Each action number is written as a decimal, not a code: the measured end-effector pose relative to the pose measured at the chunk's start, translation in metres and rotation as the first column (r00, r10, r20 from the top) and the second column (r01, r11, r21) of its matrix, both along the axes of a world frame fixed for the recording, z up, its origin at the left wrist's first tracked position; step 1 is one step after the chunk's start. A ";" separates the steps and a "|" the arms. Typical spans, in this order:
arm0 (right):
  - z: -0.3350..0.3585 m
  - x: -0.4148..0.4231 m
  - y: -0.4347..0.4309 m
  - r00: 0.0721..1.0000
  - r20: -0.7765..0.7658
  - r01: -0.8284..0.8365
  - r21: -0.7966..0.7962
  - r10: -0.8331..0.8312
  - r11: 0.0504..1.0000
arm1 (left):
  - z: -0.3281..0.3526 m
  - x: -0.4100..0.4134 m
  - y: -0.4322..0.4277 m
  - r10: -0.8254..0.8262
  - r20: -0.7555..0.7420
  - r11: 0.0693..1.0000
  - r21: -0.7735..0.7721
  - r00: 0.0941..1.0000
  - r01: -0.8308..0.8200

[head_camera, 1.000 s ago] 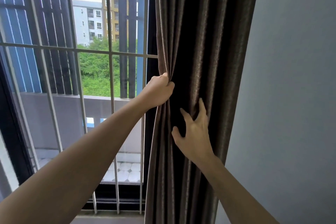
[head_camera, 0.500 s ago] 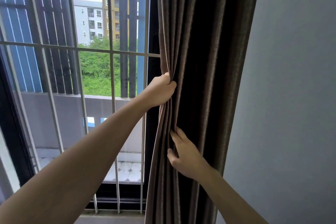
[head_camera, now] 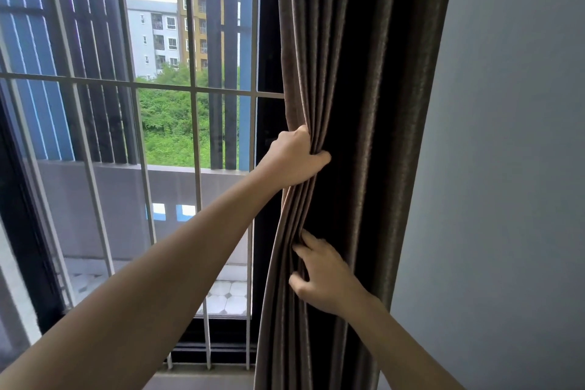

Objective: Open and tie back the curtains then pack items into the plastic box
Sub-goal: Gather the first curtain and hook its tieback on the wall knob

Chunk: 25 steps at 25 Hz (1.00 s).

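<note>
With the brown curtain [head_camera: 354, 104] gathered beside the grey wall [head_camera: 506, 168], opening looks done: the left hand [head_camera: 292, 157] fists its folds, the right hand [head_camera: 323, 279] pinches lower pleats. Tying and box packing remain; no tie-back or box shows.

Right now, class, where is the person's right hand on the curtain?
In the head view, the right hand is at lower centre on the brown curtain, below the left hand, with the grey wall to its right.
</note>
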State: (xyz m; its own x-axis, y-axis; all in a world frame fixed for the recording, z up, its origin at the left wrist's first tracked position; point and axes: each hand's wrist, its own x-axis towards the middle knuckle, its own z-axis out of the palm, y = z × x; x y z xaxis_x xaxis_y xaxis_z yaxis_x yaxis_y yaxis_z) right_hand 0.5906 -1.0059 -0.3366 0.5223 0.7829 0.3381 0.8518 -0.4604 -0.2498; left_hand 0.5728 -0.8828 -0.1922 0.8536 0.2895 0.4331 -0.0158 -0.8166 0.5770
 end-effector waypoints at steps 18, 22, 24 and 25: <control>0.014 -0.002 -0.017 0.975 -0.220 0.016 0.209 0.031 0.978 | 0.000 -0.006 0.003 -0.078 -0.005 0.987 -0.139 0.997 0.077; 0.010 -0.004 -0.012 0.973 -0.230 0.031 0.181 0.012 0.983 | -0.001 -0.004 -0.005 -0.102 -0.032 0.982 -0.166 0.994 0.095; 0.009 -0.005 -0.011 0.972 -0.236 0.029 0.152 0.008 0.988 | -0.001 -0.002 -0.012 -0.050 -0.031 0.994 -0.095 0.998 0.047; 0.009 -0.006 -0.014 0.970 -0.242 0.031 0.131 0.002 0.991 | -0.002 0.000 -0.014 -0.017 -0.019 0.999 -0.048 1.000 0.016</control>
